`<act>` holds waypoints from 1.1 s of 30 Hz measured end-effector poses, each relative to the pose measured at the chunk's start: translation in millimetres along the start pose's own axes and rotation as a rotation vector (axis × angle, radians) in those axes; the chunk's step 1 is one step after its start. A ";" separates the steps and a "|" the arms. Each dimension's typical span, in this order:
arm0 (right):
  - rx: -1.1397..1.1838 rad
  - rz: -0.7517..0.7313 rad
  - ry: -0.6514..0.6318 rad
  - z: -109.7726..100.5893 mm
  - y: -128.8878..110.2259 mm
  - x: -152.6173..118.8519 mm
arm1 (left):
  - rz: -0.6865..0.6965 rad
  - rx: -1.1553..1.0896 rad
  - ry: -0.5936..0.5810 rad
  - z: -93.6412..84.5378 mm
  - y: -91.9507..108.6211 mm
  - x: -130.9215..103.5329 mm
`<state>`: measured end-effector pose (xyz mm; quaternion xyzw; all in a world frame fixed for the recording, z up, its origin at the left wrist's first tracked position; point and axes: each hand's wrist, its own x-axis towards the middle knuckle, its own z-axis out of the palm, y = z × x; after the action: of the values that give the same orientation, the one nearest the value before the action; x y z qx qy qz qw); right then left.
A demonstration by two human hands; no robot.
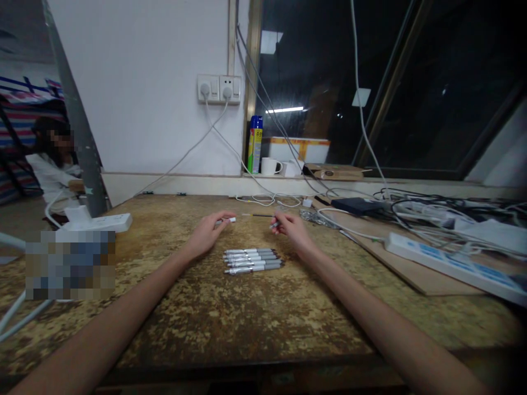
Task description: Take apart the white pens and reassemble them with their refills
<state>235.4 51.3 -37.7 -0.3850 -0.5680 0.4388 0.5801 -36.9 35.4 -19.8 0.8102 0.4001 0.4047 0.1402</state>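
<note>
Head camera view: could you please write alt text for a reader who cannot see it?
A person's left hand holds a white-ended pen part and the right hand a small grey piece, over a worn wooden table. Nearer the person, white-and-grey pens lie side by side; cables and a power strip lie at the right.

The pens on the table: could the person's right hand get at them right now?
Probably yes: the right hand is close to the pens, and nothing visible stands between them, though it holds a small greyish piece.
</note>
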 end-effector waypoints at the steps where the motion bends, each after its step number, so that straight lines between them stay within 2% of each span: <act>1: 0.004 -0.007 0.006 0.1 -1.9 -0.8 | -0.004 0.011 0.004 0.3 -1.5 -0.1; 5: 0.008 -0.011 0.033 1.5 -8.2 -3.2 | -0.012 0.018 0.001 1.6 -2.4 0.1; 8: 0.015 -0.018 0.003 2.1 -9.4 -3.3 | -0.037 -0.011 -0.001 1.6 -0.3 0.6; 13: -0.023 -0.080 -0.084 3.0 -6.8 0.3 | -0.094 -0.122 0.034 2.7 -4.2 3.3; 19: -0.125 -0.161 -0.067 1.1 0.3 5.7 | -0.203 -0.240 0.039 4.1 -10.6 6.8; 29: -0.196 -0.139 -0.073 -1.2 1.3 4.3 | -0.325 -0.337 0.057 4.9 -10.2 4.5; 33: -0.172 -0.133 -0.087 -0.6 0.5 4.7 | -0.326 -0.351 0.068 5.5 -10.9 5.3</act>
<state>235.8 56.0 -36.8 -0.3754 -0.6525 0.3655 0.5475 -36.7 47.0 -26.4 0.6840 0.4534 0.4674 0.3287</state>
